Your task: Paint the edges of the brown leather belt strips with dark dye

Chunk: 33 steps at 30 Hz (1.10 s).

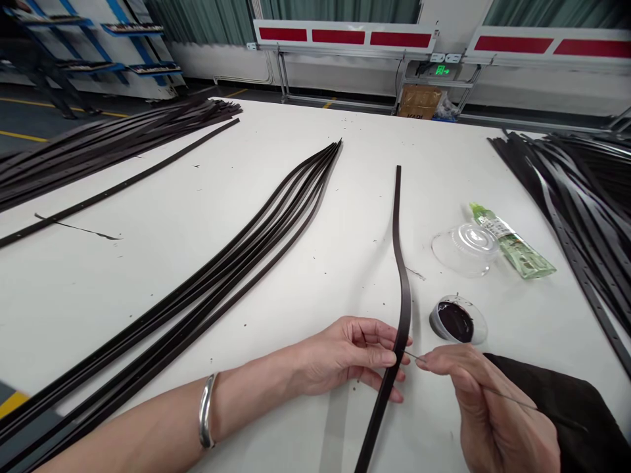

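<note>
My left hand (355, 358) pinches a long dark leather strap (401, 276) on its edge, thumb and fingers closed around it near the table's front. The strap runs from the bottom of the view away toward the far side. My right hand (486, 407) pinches a thin metal rod (493, 391) whose tip touches the strap's edge beside my left thumb. A small clear cup of dark dye (456, 320) stands just right of the strap, close to my right hand. A silver bangle (207, 410) sits on my left wrist.
Several dark straps (236, 263) fan out on the white table (148, 249) to the left. More piles lie far left (98, 141) and far right (586, 197). A clear plastic lid (466, 248) and a green bottle (513, 243) lie beyond the cup. Dark cloth (566, 407) lies under my right forearm.
</note>
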### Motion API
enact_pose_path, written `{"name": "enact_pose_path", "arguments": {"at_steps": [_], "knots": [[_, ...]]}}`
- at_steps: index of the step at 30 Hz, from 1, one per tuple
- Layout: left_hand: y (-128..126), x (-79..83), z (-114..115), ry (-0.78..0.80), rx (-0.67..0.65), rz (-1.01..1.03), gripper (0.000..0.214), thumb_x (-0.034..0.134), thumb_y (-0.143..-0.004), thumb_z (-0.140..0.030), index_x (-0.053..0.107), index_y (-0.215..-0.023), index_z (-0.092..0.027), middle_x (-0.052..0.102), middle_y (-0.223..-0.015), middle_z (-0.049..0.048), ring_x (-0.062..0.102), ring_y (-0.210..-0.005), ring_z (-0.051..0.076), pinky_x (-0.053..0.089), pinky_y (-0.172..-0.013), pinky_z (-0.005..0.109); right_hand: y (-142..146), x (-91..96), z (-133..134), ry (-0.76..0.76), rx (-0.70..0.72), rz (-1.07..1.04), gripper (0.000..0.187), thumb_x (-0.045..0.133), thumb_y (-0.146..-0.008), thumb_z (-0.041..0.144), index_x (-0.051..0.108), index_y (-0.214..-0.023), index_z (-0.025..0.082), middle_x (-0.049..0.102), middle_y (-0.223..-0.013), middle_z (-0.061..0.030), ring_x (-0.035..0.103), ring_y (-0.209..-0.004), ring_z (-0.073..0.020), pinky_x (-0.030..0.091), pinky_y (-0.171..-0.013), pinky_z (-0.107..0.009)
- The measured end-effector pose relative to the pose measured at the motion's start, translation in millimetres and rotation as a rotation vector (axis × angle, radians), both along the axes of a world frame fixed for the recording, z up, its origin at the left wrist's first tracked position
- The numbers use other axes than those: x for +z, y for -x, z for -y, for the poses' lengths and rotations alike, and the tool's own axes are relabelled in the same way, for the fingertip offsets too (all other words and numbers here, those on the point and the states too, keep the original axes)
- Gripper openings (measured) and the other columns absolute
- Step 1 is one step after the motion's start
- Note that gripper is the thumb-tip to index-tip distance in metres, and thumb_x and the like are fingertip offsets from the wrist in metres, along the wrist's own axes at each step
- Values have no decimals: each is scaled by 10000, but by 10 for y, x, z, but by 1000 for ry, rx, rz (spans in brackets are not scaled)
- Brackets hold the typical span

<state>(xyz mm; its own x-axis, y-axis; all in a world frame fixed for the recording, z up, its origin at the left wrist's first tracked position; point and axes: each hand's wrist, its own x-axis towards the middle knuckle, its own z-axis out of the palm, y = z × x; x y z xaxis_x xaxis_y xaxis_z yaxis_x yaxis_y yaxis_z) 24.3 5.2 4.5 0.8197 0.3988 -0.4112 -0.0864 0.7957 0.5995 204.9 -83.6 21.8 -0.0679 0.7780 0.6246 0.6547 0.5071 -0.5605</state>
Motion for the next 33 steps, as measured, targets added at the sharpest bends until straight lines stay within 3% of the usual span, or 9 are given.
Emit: {"name": "enact_pose_path", "arguments": {"at_steps": [5,11,15,18,21,24,28,33], "knots": [[-1,-5,-1,3,-2,15,280,779,-758,-183,712,-1028,-153,694,-976,92,675,-819,174,597,-741,358,26,25,11,26,-25,-7,239,413,-926,42,606,-963,178,684,-825,-35,669,-826,-125,555,-730,-246],[10,-33,4,39,17,43,278,783,-756,-185,710,-1022,-151,686,-961,82,676,-831,186,592,-762,396,50,2,123,-33,-237,-273,229,412,-958,122,628,-979,193,706,-907,-54,700,-866,-168,570,-763,-309],[25,-30,7,51,25,73,290,780,-764,-196,705,-1041,-156,682,-964,81,678,-842,188,581,-798,413,-4,-45,139,4,-193,-140,187,492,-907,84,616,-998,191,699,-1070,-67,689,-1003,-201,566,-847,-332],[35,-11,9,35,24,90,295,781,-764,-201,709,-1046,-150,684,-959,83,676,-829,183,581,-787,401,-14,-50,96,119,-229,11,243,413,-956,126,620,-1049,214,717,-1054,-34,698,-970,-166,562,-831,-284],[42,11,22,32,11,113,285,791,-752,-197,718,-1023,-148,692,-942,82,677,-810,177,584,-777,393,31,-25,13,190,-237,70,186,470,-963,227,635,-1049,230,726,-993,-10,708,-874,-147,565,-769,-247],[52,29,47,24,-5,137,272,788,-750,-176,722,-1013,-147,696,-916,76,684,-791,173,588,-760,377,102,40,-92,298,-255,-85,103,596,-912,320,647,-936,234,706,-851,8,686,-732,-122,550,-625,-195],[82,42,77,10,5,139,244,779,-764,-195,732,-995,-133,699,-901,85,682,-788,171,586,-780,376,136,161,-249,481,-250,-404,205,695,-835,392,636,-830,196,661,-738,-1,639,-635,-117,535,-569,-198],[117,28,95,8,-69,152,274,776,-763,-203,733,-1019,-117,701,-897,93,676,-793,169,575,-807,382,67,241,-434,473,-318,-523,283,744,-781,422,655,-856,163,658,-771,-29,625,-669,-129,535,-593,-224]]}}
